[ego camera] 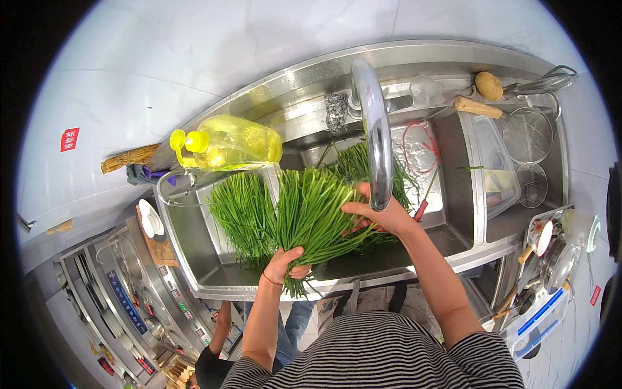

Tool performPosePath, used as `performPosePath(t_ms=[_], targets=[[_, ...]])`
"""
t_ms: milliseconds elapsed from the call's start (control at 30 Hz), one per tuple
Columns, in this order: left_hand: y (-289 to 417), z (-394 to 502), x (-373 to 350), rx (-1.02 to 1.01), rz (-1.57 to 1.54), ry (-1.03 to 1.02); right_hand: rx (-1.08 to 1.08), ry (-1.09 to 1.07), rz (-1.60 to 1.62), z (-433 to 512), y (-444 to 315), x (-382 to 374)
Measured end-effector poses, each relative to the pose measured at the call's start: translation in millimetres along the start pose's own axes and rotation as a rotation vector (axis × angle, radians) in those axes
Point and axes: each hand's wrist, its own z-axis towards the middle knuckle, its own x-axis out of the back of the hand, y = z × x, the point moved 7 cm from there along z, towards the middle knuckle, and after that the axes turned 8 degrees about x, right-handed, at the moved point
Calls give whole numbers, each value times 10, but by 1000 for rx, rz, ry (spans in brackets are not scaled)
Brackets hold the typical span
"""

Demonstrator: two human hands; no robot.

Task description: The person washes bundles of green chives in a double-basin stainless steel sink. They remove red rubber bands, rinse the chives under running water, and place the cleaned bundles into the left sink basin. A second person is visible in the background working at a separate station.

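My left hand [285, 265] grips a thick bunch of green garlic chives [311, 214] near its lower end, over the sink's front side. The bunch fans out upward, its pale cut ends at the upper right. My right hand [381, 211] is at that right side, thumb and fingers by the stalk ends; whether it pinches any stalks is hidden. Under it shows something red, and a red tip [421, 211] sticks out beside the wrist. More chives [243, 219] lie in the left basin. Another pile of chives [359, 160] is in the middle basin, partly behind the faucet [376, 141].
A yellow detergent bottle [233, 143] lies across the sink's back left. Red string [422, 148] rests in the middle basin. The right basin holds a plastic container [498, 180] and wire strainers [527, 133]. A potato [488, 86] sits behind. Another person's arm [222, 326] shows at lower left.
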Motion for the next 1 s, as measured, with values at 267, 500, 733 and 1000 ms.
performPosePath(t_ms=[267, 500, 733, 1000], targets=[[-58, -59, 9, 27, -52, -15, -28, 292, 103, 99, -27, 388], [-93, -62, 62, 41, -56, 19, 40, -26, 198, -12, -49, 30], [-46, -85, -4, 18, 21, 49, 99, 33, 181, 115, -25, 133], [-34, -13, -50, 62, 25, 106, 25, -43, 69, 24, -209, -91]])
